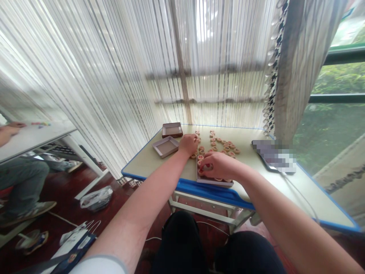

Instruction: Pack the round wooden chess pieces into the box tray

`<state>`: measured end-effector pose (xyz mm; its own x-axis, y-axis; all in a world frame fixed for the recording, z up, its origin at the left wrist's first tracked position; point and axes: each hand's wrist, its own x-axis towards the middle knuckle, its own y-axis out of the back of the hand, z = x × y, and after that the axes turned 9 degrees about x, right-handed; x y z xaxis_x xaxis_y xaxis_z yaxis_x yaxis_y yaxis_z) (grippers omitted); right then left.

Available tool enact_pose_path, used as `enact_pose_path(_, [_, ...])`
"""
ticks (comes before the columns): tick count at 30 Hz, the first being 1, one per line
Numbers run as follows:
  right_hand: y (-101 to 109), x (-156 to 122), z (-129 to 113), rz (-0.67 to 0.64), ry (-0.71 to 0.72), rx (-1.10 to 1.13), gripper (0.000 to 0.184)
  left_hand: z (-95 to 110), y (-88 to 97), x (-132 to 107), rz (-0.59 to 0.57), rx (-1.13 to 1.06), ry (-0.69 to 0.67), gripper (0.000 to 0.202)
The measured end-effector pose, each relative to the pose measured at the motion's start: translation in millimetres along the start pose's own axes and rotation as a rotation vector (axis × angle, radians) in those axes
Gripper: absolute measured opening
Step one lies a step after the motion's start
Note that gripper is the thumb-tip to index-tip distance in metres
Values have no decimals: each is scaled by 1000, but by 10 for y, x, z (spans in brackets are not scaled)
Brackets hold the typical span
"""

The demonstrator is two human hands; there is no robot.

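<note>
Two hands amid wooden discs [225, 145] on a table [148, 163] — right hand [221, 165] pinching a single disc [205, 167] over a tray [213, 183]; left hand [188, 144] covers others, grip impossible to tell.

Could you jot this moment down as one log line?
left hand: on loose round pieces | right hand: fingertips on a piece in tray

worktop [148, 161] was pale beige with a blue edge band. round pieces [225, 146] were tan wood with red marks on their faces. near box [166, 146] was grey-mauve; far box [172, 130] was darker brown. sheer curtain [114, 76] was white with fine vertical stripes. heavy curtain [302, 57] was streaked grey-beige, trimmed in black and white. floor [65, 182] was dark red-brown. foliage [336, 125] outside was green.
</note>
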<state>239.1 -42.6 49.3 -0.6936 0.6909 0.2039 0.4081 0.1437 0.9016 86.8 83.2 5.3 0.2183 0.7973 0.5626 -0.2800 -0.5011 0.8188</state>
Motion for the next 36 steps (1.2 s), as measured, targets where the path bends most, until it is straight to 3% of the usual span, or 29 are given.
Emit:
enact_pose_path(6, [14,6,-25,-16,-28,-22,17,-7,-8,-2,33,31,80,22])
enact_pose_path(16, [-23,21,4,-9,-16,2,16,-2,-3,12,43,-33,56,23])
enact_pose_path(23, [154,-27,10,102,-35,103,25,-87,62,53,209,-200,191,42])
enact_pose_path(26, [304,-83,143,235,-137,238,32,-188,86,88,241,-226,311,44])
enact_pose_path(29, [375,-105,329,357,-283,323,36,-257,79,112,232,-235,345,42])
enact_pose_path(36, [250,-29,714,520,-598,4,40,-252,40,135,199,-296,335,34])
